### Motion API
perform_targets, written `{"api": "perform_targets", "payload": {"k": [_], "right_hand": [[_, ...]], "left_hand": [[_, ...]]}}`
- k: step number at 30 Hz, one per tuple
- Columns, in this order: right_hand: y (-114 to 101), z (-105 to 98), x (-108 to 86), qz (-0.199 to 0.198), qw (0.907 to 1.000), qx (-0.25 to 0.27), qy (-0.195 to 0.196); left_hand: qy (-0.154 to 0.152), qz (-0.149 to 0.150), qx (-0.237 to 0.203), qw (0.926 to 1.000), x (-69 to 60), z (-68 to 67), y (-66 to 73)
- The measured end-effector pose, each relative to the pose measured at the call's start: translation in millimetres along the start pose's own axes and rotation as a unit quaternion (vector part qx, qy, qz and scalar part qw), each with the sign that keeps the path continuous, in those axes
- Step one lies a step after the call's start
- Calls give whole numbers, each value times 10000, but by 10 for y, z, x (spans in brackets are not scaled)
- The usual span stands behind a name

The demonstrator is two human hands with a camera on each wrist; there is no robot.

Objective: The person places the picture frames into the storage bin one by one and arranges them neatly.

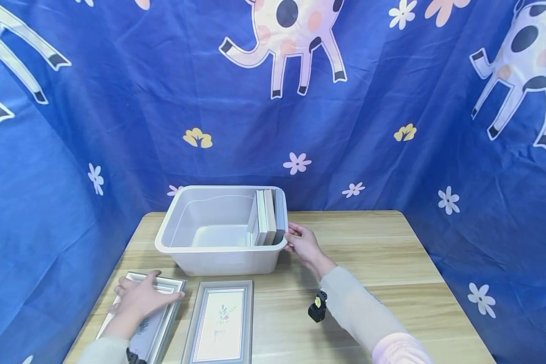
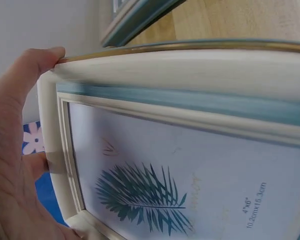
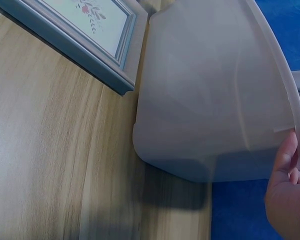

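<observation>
A white plastic bin [image 1: 227, 263] stands at the back of the table, and my right hand [image 1: 302, 245] pinches its right rim between thumb and fingers. Inside, at the right end, several slim rectangular things [image 1: 266, 217] stand upright side by side; their kind is hard to tell. At the front left, my left hand [image 1: 141, 301] grips the far end of a picture frame [image 2: 175, 145], thumb on one long edge. This frame has a cream and blue-grey border and a green leaf print. Another picture frame [image 1: 220, 323] with a plant print lies face up to its right.
The wooden table [image 1: 359, 242] extends right of the bin. A blue cloth [image 1: 364, 141] with cows and flowers hangs behind and at both sides. A black wrist device [image 1: 318, 306] is on the right sleeve.
</observation>
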State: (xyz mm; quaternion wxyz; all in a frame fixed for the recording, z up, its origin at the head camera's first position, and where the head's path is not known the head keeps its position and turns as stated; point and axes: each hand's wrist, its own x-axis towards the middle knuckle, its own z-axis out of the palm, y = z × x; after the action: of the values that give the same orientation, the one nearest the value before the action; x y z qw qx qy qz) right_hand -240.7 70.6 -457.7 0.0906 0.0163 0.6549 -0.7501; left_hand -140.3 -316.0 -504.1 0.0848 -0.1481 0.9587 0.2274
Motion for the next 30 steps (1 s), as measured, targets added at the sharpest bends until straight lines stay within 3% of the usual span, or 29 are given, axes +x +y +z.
{"api": "perform_targets", "payload": {"k": [7,12,16,18,21,25,30], "right_hand": [[20,-14,17,11,10000,20,8],[3,-3,-5,32,10000,11,44],[-1,0,-9,47,10000,4,45],[1,1,-7,48,10000,7,44],[3,1,-7,30,10000,4,38],[2,-4,-15,7,10000,10,35],[11,-7,-16,-65,10000,-40,16]], "left_hand": [[319,336,-89,9989,-64,-109,-4],[918,646,-152,9936,-163,-217,31],[1463,1062,-260,9832,-249,-272,65],[1760,1300,-406,9749,-278,-280,74],[2286,1705,-729,9557,-289,-284,68],[2885,2296,-1140,9225,-263,-317,28],[3246,2994,-1480,8849,-253,-445,-28]]}}
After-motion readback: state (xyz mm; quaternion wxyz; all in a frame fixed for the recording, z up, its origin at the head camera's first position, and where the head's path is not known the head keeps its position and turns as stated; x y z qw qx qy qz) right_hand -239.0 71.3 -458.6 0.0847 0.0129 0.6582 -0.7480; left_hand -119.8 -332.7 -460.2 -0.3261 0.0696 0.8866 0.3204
